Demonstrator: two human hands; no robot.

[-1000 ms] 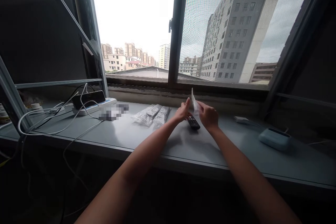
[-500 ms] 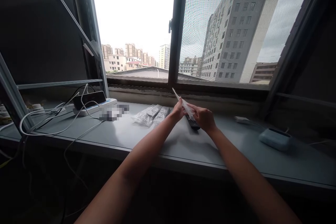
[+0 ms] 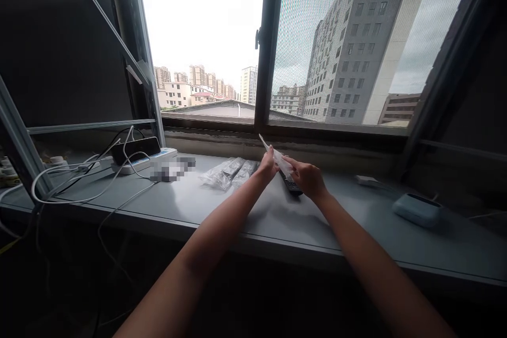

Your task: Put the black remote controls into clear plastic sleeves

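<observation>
Remote control (image 3: 291, 185) partly hidden behind right hand (image 3: 309, 179), pixelated patch (image 3: 172, 169) on sill, white cables (image 3: 16, 190) cut off left

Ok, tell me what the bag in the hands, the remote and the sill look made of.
Bag: thin clear plastic film, glossy; it shows light through and creases. Remote: probably hard black plastic, matte, with rows of buttons. Sill: smooth grey sheet, perhaps painted metal or laminate; faint sheen.

Both hands (image 3: 289, 171) pinch clear bag (image 3: 277, 157) — remote (image 3: 291, 185) beneath, on sill (image 3: 222, 211).

Clear plastic bag (image 3: 277, 156) (empty) over black remote (image 3: 290, 183).
</observation>
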